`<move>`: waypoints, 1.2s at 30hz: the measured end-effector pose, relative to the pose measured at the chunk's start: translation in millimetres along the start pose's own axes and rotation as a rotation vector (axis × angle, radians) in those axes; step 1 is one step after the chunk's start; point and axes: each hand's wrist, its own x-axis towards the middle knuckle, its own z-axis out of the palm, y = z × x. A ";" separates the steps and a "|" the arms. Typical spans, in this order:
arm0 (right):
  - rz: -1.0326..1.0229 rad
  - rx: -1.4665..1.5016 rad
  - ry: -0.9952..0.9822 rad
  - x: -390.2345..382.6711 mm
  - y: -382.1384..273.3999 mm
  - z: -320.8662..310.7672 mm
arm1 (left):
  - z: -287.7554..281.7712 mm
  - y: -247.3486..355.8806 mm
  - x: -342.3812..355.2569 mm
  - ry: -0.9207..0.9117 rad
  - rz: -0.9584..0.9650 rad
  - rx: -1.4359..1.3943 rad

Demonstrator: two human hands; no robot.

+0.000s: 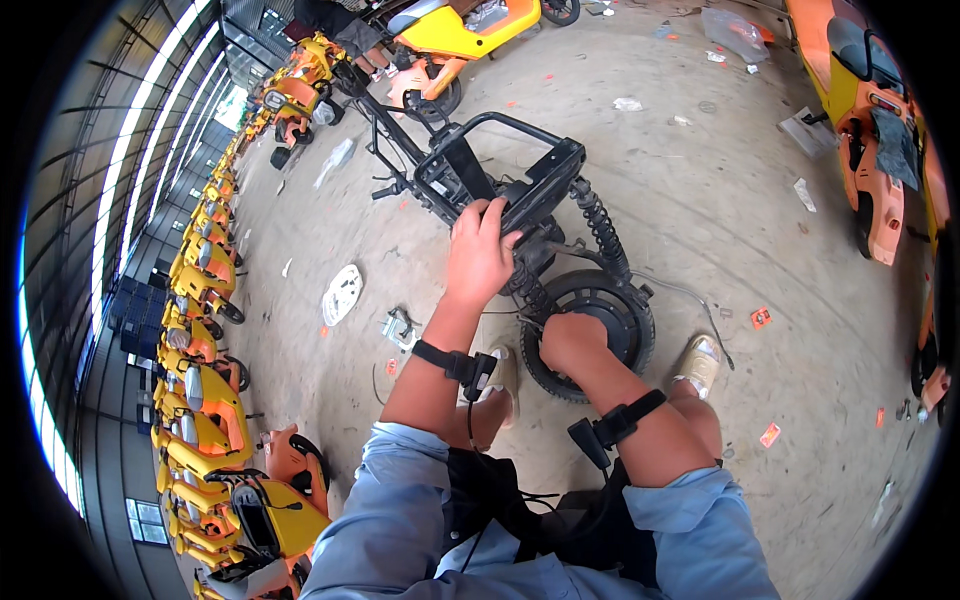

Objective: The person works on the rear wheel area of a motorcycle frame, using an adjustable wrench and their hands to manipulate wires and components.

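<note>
Two hands: both on stripped black scooter frame (500, 180)
Left hand (478, 258): gripped the rear rack edge
Right hand (570, 340): clenched, pressed against rear wheel (600, 320)

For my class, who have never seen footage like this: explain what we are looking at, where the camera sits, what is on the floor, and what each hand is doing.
There is no robot here. The one picture comes from a fisheye camera worn on a person's head, looking down, so straight edges bend near the rim. The forearms wear black straps. The left hand grips the rear of a stripped black scooter frame lying on the concrete floor. The right hand rests closed on the frame's rear wheel, beside a coiled shock spring; whether it holds something cannot be seen. A white plate-like part and scraps lie nearby. Yellow and orange scooters stand in a row at the left.
</note>
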 end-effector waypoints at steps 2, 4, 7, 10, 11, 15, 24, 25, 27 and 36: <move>0.022 -0.022 -0.025 4.5 4.6 6.2 | 4.7 2.9 2.6 0.022 0.003 -0.006; 0.031 -0.021 -0.038 4.1 1.3 9.7 | 3.2 4.5 4.6 0.016 -0.006 -0.007; 0.043 -0.029 -0.072 2.0 -3.9 7.1 | 5.8 7.2 5.8 0.019 -0.021 -0.016; 0.045 -0.041 -0.068 -0.7 -3.4 6.5 | 10.6 8.7 5.6 0.049 -0.017 -0.053; 0.043 -0.045 -0.059 -1.3 -2.1 6.9 | 11.9 8.8 5.6 0.055 -0.013 -0.065; 0.021 -0.079 -0.035 -1.7 -3.1 15.1 | 9.3 6.7 2.4 0.061 -0.013 -0.094; 0.007 -0.099 -0.062 6.0 -9.2 24.4 | 4.1 9.5 3.6 0.047 -0.044 -0.110; 0.016 -0.088 -0.038 8.9 -9.4 28.2 | 4.0 10.7 4.6 0.045 -0.041 -0.109; 0.008 -0.086 -0.050 8.1 -13.4 29.5 | 3.7 10.6 4.3 0.051 -0.041 -0.109; -0.130 -0.127 -0.020 4.2 -33.6 42.2 | 13.2 20.7 -2.8 0.152 -0.090 -0.063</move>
